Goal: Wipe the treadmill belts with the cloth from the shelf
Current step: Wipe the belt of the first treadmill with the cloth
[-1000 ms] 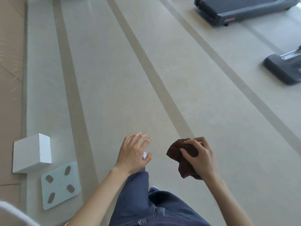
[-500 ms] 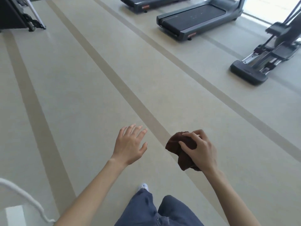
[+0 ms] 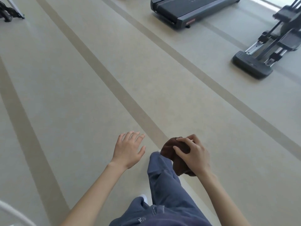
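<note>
On my feed: right hand [image 3: 194, 156] gripping bunched brown cloth [image 3: 171, 148], left hand [image 3: 128, 150] spread, treadmill [image 3: 189, 9] well ahead.

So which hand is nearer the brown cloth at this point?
Right. The right hand grips the brown cloth, curled over it; the left hand is open, off to the cloth's left, not touching it.
</note>
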### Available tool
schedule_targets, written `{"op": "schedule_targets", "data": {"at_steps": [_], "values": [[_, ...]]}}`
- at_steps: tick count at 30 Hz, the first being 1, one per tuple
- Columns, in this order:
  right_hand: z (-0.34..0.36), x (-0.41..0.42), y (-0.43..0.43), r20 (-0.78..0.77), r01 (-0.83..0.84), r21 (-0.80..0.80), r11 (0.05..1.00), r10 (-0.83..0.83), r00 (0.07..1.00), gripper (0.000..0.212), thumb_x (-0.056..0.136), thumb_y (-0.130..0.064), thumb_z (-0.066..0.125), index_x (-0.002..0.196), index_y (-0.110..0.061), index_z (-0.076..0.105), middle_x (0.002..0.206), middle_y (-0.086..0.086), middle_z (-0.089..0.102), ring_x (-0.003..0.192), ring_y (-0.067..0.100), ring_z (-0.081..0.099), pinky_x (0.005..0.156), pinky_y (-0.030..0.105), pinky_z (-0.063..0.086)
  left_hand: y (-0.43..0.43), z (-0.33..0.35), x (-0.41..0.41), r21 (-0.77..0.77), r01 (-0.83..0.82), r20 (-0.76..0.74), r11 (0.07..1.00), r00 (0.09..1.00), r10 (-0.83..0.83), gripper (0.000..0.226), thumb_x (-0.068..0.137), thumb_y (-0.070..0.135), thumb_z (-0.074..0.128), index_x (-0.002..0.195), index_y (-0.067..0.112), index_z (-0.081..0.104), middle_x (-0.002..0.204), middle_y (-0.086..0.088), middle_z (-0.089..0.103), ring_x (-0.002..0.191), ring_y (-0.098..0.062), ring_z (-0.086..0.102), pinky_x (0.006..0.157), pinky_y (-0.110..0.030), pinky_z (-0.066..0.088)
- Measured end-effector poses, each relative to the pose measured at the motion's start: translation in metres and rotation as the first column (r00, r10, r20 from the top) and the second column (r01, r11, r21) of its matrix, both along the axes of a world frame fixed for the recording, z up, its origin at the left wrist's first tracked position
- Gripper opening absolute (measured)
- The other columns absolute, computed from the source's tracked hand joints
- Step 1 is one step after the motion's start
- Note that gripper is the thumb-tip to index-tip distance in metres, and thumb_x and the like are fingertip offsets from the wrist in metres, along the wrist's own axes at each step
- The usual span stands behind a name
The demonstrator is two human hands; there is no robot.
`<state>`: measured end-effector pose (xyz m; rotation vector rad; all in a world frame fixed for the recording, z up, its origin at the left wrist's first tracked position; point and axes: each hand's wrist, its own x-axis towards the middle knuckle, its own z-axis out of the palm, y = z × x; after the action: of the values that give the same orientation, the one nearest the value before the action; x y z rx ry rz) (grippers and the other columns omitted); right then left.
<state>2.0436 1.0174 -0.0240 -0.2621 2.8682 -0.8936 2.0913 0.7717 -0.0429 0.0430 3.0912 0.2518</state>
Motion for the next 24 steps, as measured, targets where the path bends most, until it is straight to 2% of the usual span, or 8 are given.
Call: {"op": "schedule_targets", "data": {"at_steps": [6,12,16,24], "values": [[0.013,-0.128,-0.005,0.028,0.010,-0.006,1.000,-0.010,1.000,0.022,0.081,-0.044,0.069,0.103,-0.039,0.066,0.097,-0.019,0.048,0.078,0.007,0.052,0.068,0.029,0.045,0.002,0.018,-0.134,0.012,0.013,-0.029,1.000,0.999,-0.013,0.049,0.083,0.044,0.037,0.111,0.018,0.067,0.107,-0.003,0.068,0.100,-0.023,0.063,0.082,-0.041,0.049],[0.036,-0.250,-0.003,-0.038,0.023,-0.040,0.999,-0.025,0.999,0.022,0.080,-0.043,0.070,0.102,-0.043,0.066,0.095,-0.022,0.046,0.079,0.002,0.050,0.071,0.031,0.047,0.012,0.040,-0.250,0.041,0.002,-0.141,0.999,0.990,0.004,0.048,0.085,0.043,0.037,0.115,0.018,0.065,0.114,-0.004,0.065,0.106,-0.024,0.059,0.090,-0.040,0.045],[0.041,-0.307,-0.005,-0.067,0.043,-0.052,0.998,-0.047,0.997,0.023,0.080,-0.043,0.071,0.102,-0.041,0.067,0.097,-0.021,0.047,0.080,0.002,0.050,0.073,0.031,0.046,0.011,0.039,-0.298,0.040,0.019,-0.120,0.999,0.993,-0.014,0.048,0.087,0.043,0.036,0.120,0.018,0.062,0.120,-0.005,0.062,0.111,-0.025,0.057,0.093,-0.043,0.044],[0.020,-0.407,-0.039,-0.028,0.027,-0.033,0.999,-0.028,0.999,0.021,0.080,-0.043,0.069,0.101,-0.043,0.066,0.096,-0.021,0.047,0.081,0.004,0.053,0.075,0.034,0.049,-0.027,0.019,-0.402,0.048,0.019,-0.044,0.999,0.999,-0.017,0.050,0.086,0.042,0.036,0.119,0.017,0.063,0.120,-0.005,0.063,0.112,-0.025,0.058,0.095,-0.046,0.046]]}}
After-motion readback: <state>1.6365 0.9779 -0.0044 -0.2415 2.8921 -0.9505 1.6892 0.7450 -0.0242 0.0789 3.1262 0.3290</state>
